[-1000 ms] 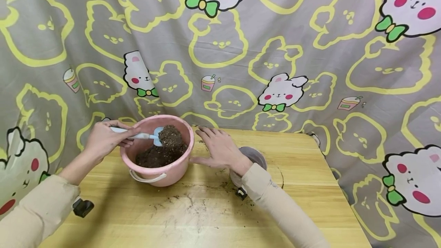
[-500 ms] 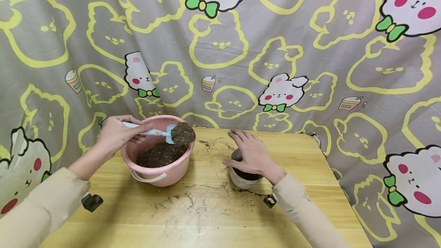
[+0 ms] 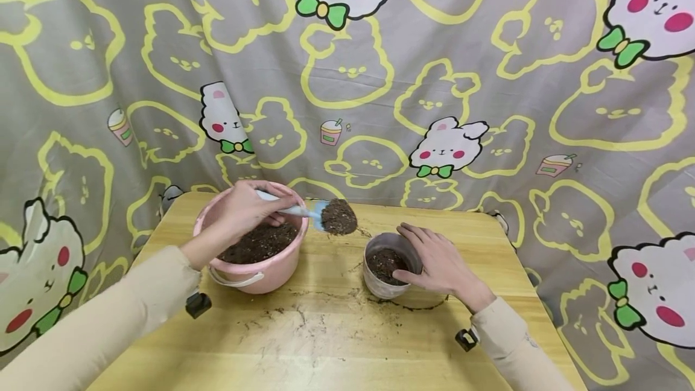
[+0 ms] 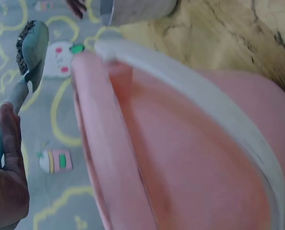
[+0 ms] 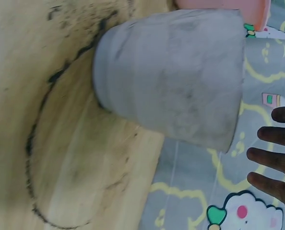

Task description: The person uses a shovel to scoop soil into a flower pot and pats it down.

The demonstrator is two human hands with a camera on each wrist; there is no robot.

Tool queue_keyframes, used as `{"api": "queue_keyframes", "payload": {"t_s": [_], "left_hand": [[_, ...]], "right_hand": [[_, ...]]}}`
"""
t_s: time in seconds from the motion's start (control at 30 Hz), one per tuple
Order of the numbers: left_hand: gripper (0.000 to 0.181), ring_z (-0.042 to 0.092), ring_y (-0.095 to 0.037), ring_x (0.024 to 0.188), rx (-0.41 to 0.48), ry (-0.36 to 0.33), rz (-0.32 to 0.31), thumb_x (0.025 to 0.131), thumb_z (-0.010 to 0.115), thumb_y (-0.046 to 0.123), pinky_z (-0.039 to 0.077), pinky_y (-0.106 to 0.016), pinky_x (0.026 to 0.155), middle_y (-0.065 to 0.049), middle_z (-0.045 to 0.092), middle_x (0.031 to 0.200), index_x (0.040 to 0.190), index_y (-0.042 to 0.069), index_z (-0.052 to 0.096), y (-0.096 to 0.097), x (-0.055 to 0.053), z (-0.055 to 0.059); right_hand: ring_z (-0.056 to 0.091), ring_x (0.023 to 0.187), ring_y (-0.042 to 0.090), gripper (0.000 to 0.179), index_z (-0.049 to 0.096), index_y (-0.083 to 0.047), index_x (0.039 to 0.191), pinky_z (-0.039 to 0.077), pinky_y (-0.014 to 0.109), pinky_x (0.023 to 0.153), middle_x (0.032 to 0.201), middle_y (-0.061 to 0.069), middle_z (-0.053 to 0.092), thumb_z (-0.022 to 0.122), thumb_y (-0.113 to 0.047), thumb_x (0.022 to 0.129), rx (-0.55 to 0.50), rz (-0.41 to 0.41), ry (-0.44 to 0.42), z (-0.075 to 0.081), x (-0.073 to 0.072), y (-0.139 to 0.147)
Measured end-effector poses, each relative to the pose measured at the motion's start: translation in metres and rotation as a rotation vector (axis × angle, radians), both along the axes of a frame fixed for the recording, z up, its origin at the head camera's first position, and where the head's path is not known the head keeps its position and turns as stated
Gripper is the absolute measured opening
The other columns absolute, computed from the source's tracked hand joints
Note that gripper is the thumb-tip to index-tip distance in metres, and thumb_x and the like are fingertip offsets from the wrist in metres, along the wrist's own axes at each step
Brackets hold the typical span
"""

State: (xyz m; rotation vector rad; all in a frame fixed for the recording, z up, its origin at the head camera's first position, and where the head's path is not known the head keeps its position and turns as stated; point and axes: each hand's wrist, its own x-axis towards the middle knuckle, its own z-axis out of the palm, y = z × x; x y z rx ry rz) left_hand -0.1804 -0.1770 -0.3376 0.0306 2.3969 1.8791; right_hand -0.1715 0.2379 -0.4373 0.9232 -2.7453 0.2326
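My left hand [image 3: 244, 209] grips the pale handle of a small blue garden trowel [image 3: 315, 216] above the pink bucket [image 3: 282, 264]. A heap of dark soil [image 3: 339, 218] sits on the blade, which is out past the bucket's right rim. Dark soil also lies inside the bucket, partly hidden by my hand. A grey flowerpot [image 3: 379, 285] with soil in it stands upright to the right. My right hand [image 3: 441, 263] is at the pot's right rim, thumb over the opening. In the right wrist view its straight fingers [image 5: 272, 159] spread beyond the pot's rim.
The wooden table [image 3: 336, 355] has soil crumbs scattered between bucket and pot, and a curved line of soil [image 5: 29, 143] beside the pot. The bucket's white handle [image 4: 195, 91] hangs down at its side. A patterned curtain [image 3: 358, 107] hangs behind the table.
My left hand has carried the loaded trowel rightward from inside the bucket to beyond its rim. My right hand has moved right, from beside the bucket to the pot, uncovering its opening.
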Motion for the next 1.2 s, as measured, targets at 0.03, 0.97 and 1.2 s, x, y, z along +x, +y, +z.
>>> {"api": "queue_keyframes", "payload": {"t_s": [0.03, 0.97, 1.2], "left_hand": [[0.048, 0.077, -0.011, 0.062, 0.003, -0.004, -0.009, 0.089, 0.087, 0.03, 0.066, -0.033, 0.066, 0.001, 0.081, 0.078, 0.117, -0.006, 0.072, 0.006, -0.002, -0.001], [0.017, 0.077, -0.022, 0.06, -0.201, -0.017, -0.152, 0.088, 0.088, 0.026, 0.064, -0.031, 0.06, -0.008, 0.078, 0.076, 0.092, 0.011, 0.08, 0.12, -0.016, -0.041], [0.016, 0.074, -0.016, 0.054, -0.303, 0.052, -0.183, 0.088, 0.088, 0.028, 0.056, -0.026, 0.05, -0.007, 0.078, 0.069, 0.087, 0.015, 0.079, 0.131, -0.016, -0.048]], "right_hand": [[0.059, 0.139, 0.039, 0.096, 0.045, -0.014, 0.159, 0.051, 0.059, 0.108, 0.161, 0.011, 0.053, 0.073, -0.069, 0.086, 0.003, -0.005, -0.005, -0.002, 0.001, 0.003], [0.064, 0.132, 0.043, 0.097, 0.049, -0.012, 0.157, 0.054, 0.062, 0.102, 0.156, 0.015, 0.057, 0.077, -0.068, 0.083, 0.043, -0.062, -0.039, -0.035, 0.0, 0.031], [0.064, 0.132, 0.043, 0.099, 0.048, -0.013, 0.158, 0.054, 0.063, 0.102, 0.156, 0.015, 0.056, 0.076, -0.071, 0.082, 0.035, -0.066, -0.05, -0.034, 0.001, 0.031]]}}
